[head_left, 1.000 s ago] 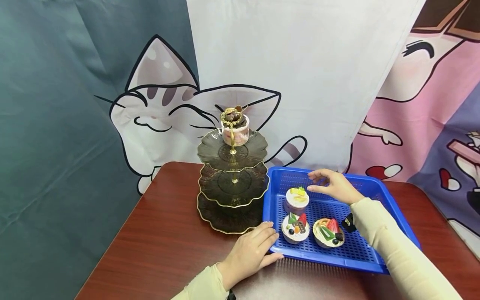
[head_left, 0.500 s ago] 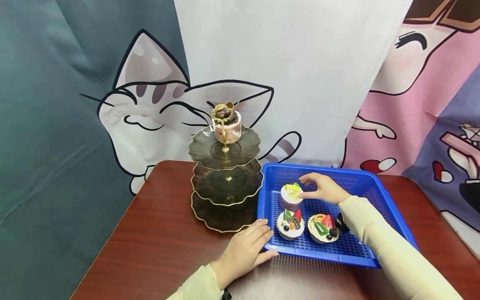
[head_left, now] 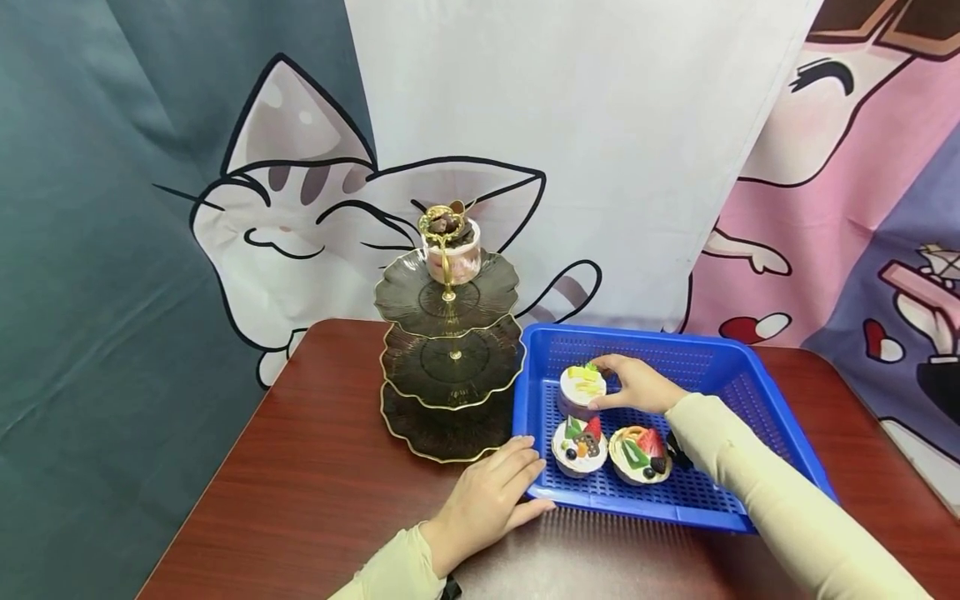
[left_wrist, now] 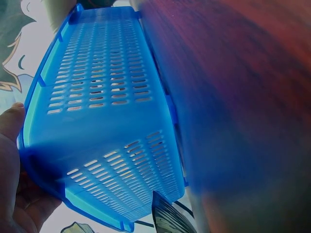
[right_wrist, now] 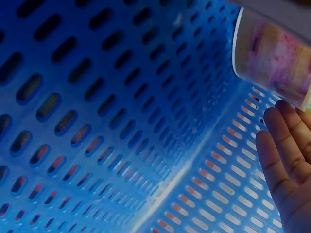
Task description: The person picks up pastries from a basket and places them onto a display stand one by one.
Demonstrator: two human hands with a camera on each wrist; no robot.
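Observation:
A dessert cup [head_left: 579,398] with white cream and yellow fruit stands in the back left of the blue plastic basket [head_left: 645,512]. My right hand [head_left: 639,387] reaches in from the right, its thumb at the cup's near side and its fingers at the far side. In the right wrist view those fingers [right_wrist: 279,145] look extended, close to the cup's rim. My left hand [head_left: 491,492] rests on the basket's near left corner, fingers straight over the rim. Two fruit tarts, one with a chocolate piece [head_left: 579,450] and one with an orange slice [head_left: 640,457], sit in front of the cup.
Left of the basket stands a dark three-tier stand [head_left: 450,367] with gold edges. Its top tier bears a chocolate-topped dessert cup [head_left: 455,262] beside the gold handle. Beneath everything is a reddish-brown table [head_left: 300,467], with a printed cartoon curtain [head_left: 637,167] behind.
My right hand has moved left and down to the fruit-topped cup, its thumb and fingers coming to either side of it. The left hand stays on the basket corner. The head view has shifted slightly.

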